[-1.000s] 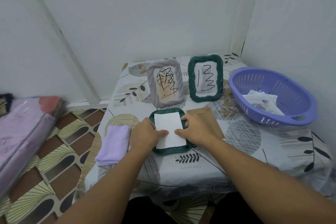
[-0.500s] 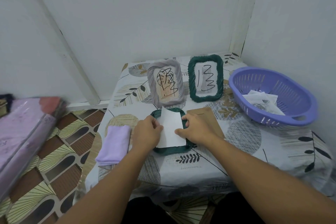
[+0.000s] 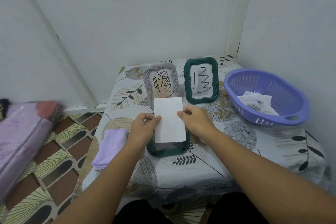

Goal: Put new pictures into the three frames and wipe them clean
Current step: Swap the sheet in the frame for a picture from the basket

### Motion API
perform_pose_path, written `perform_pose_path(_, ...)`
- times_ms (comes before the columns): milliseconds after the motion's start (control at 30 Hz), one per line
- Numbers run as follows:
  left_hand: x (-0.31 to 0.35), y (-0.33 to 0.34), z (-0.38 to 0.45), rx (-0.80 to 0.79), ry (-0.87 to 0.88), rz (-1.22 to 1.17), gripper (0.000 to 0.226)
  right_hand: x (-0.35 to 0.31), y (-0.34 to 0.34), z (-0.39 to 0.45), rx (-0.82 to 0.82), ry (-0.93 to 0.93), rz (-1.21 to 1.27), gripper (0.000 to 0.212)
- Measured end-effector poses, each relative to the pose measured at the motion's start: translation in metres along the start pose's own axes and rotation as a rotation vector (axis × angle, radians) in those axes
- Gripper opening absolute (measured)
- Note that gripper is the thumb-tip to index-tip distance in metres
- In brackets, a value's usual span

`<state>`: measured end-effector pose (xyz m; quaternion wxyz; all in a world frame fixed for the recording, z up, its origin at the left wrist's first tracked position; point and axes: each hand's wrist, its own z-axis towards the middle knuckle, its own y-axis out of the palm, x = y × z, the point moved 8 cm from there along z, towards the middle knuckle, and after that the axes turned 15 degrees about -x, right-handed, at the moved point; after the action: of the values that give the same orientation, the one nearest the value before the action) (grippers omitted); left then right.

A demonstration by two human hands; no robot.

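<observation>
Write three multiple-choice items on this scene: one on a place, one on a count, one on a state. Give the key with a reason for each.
1. Where is the folded lilac cloth?
A. In the basket
B. On the table's left edge, beside the left hand
C. On the floor

2. How many frames stand upright at the back of the table?
A. One
B. Two
C. Three

3. What state is the white paper in?
A. Lying flat in the frame
B. Crumpled in the basket
C. Held up by both hands

Key:
1 B: the cloth lies on the tablecloth left of the left hand.
2 B: the grey frame and a green frame stand upright; the third frame lies flat.
3 C: the left hand and right hand pinch its side edges above the flat frame.
</observation>
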<state>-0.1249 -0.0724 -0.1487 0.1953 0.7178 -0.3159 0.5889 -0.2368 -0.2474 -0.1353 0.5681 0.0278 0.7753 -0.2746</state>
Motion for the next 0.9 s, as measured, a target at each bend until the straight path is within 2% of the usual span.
perform_pose_path(67,0.003,0.006,0.004,-0.033,-0.019,-0.009,0.020,-0.001,-0.006,0.001,0.008,-0.008,0.036,0.020)
perform_pose_path(233,0.016,0.033,0.019,-0.095,-0.013,0.044,0.020,-0.003,-0.036,-0.009,0.085,-0.026,-0.058,0.021)
perform_pose_path(400,0.021,0.073,0.035,-0.108,-0.037,0.089,0.019,-0.014,-0.105,-0.032,0.361,-0.122,-0.473,0.013)
perform_pose_path(467,0.023,0.091,0.041,-0.106,-0.038,0.103,0.019,-0.011,-0.129,-0.040,0.411,-0.095,-0.625,0.017)
perform_pose_path(600,0.025,0.121,0.051,-0.098,-0.045,0.157,0.019,0.016,-0.159,-0.042,0.312,0.123,-0.840,0.037)
perform_pose_path(667,0.025,0.133,0.057,-0.099,-0.046,0.171,0.020,0.033,-0.164,-0.042,0.226,0.186,-0.861,0.027)
perform_pose_path(733,0.026,0.145,0.060,-0.114,-0.046,0.200,0.020,0.046,-0.166,-0.043,0.195,0.218,-0.854,0.005)
perform_pose_path(900,0.024,0.171,0.066,-0.154,-0.071,0.216,0.014,0.052,-0.175,-0.046,0.247,0.171,-0.832,0.011)
